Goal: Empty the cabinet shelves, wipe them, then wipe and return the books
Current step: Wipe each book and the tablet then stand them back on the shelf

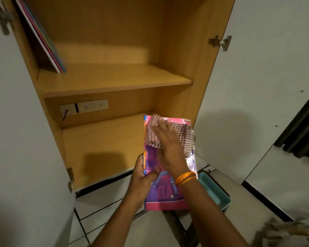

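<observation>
A pink and purple book (165,191) is held in front of the open wooden cabinet (200,72). My left hand (143,177) grips its left edge, thumb on the cover. My right hand (169,145) presses a checked pink-and-white cloth (153,132) flat against the upper part of the cover. Two or three thin books (43,38) lean against the left wall on the upper shelf (114,81). The lower shelf (103,145) holds nothing.
Both white cabinet doors (257,86) stand open left and right. A teal plastic basket (214,190) sits on the tiled floor below the book. A socket strip (92,105) is on the cabinet's back wall. A blurred patterned object (292,232) lies at bottom right.
</observation>
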A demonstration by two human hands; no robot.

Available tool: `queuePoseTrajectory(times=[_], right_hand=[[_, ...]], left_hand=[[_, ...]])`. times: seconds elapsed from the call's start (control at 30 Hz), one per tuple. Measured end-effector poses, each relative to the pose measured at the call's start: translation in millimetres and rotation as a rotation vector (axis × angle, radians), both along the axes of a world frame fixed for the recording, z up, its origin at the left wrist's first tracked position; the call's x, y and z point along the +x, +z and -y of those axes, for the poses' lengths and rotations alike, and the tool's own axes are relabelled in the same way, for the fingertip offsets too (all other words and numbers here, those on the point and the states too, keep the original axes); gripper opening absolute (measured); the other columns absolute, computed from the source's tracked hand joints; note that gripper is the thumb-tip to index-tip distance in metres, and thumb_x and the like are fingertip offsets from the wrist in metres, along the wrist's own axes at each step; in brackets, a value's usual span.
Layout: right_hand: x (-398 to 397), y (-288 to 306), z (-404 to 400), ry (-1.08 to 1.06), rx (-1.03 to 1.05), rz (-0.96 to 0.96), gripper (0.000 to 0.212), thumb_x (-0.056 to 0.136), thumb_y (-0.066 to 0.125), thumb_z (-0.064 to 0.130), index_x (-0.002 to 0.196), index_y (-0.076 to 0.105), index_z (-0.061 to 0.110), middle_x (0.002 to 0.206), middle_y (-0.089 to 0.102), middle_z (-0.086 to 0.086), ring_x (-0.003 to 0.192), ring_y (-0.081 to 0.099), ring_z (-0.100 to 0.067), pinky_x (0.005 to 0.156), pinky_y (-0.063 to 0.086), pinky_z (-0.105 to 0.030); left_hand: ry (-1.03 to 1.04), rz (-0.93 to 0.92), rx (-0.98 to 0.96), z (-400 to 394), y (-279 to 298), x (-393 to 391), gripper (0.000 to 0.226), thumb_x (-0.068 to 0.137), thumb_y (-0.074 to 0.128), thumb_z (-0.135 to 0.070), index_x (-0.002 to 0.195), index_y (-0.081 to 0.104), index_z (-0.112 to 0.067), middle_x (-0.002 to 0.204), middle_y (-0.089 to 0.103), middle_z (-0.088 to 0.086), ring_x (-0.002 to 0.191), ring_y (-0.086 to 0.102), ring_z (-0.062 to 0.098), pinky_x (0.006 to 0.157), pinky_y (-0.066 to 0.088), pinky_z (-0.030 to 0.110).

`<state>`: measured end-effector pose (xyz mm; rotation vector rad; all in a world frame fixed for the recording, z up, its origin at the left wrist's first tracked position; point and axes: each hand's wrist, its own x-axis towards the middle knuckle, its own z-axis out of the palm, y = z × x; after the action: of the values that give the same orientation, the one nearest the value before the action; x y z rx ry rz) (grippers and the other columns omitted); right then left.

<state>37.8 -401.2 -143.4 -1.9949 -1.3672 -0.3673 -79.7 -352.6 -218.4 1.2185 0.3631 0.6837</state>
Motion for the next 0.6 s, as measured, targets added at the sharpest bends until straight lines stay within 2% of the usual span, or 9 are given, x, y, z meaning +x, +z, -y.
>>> queuePoseTrajectory(times=[0.1,0.2,0.27,0.33,0.47,0.53,0.6], right_hand=[[-16.5,-22.2,14.4,0.177,-0.147,0.103,0.08,0.071,0.053,0.01,0.148,0.046,0.027,0.164,0.026,0.005,0.154,0.01,-0.017,0.121,0.008,-0.043],[-22.6,-45.7,36.4,0.201,-0.148,0.11,0.068,0.078,0.051,0.016,0.145,0.047,0.031,0.161,0.028,0.013,0.153,0.006,-0.005,0.122,0.008,-0.043],[-20.7,-56.2,51.8,0.176,-0.107,0.074,0.071,0.079,0.056,0.009,0.145,0.043,0.034,0.159,0.028,0.015,0.153,0.013,-0.006,0.121,0.017,-0.048],[-14.8,-62.1,64.2,0.113,-0.052,0.018,0.072,0.081,0.062,0.005,0.143,0.044,0.035,0.157,0.034,0.013,0.15,0.022,-0.01,0.118,0.027,-0.051],[-6.4,-52.0,64.6,-0.084,0.074,-0.215,0.057,0.086,0.072,0.0,0.135,0.061,0.026,0.15,0.036,0.019,0.146,0.025,-0.01,0.116,0.029,-0.035],[-5.1,-40.1,58.1,-0.14,0.13,-0.268,0.057,0.083,0.07,-0.006,0.133,0.063,0.021,0.151,0.042,0.011,0.146,0.025,-0.013,0.117,0.03,-0.037],[-5.8,-30.2,50.3,-0.158,0.154,-0.259,0.059,0.081,0.067,-0.009,0.133,0.062,0.017,0.153,0.045,0.001,0.146,0.025,-0.017,0.118,0.033,-0.046]], left_hand=[[0.103,0.048,-0.06,-2.3,-1.0,-1.0,0.057,0.087,0.06,0.011,0.134,0.058,-0.023,0.126,0.069,0.012,0.113,0.068,0.032,0.089,0.057,0.048],[0.169,0.094,-0.146,-7.8,0.8,-6.2,0.051,0.091,0.055,0.014,0.13,0.059,-0.018,0.12,0.073,0.005,0.106,0.071,0.025,0.079,0.059,0.034],[0.162,0.098,-0.2,-12.2,1.4,-11.6,0.048,0.094,0.056,0.01,0.131,0.058,-0.021,0.117,0.074,0.007,0.098,0.073,0.027,0.074,0.06,0.039],[0.152,0.1,-0.238,-13.6,1.7,-15.5,0.05,0.095,0.058,0.006,0.135,0.054,-0.023,0.12,0.073,0.01,0.1,0.073,0.033,0.08,0.059,0.048],[0.129,0.08,-0.236,-8.1,1.4,-14.8,0.051,0.093,0.064,0.003,0.137,0.053,-0.021,0.121,0.071,0.013,0.1,0.072,0.036,0.084,0.058,0.055],[0.105,0.072,-0.205,-2.0,3.9,-13.1,0.052,0.092,0.067,0.001,0.137,0.053,-0.02,0.12,0.072,0.013,0.099,0.072,0.036,0.085,0.058,0.056],[0.099,0.061,-0.179,2.5,8.1,-9.5,0.05,0.093,0.065,0.003,0.135,0.055,-0.021,0.12,0.073,0.01,0.103,0.071,0.035,0.088,0.058,0.054]])
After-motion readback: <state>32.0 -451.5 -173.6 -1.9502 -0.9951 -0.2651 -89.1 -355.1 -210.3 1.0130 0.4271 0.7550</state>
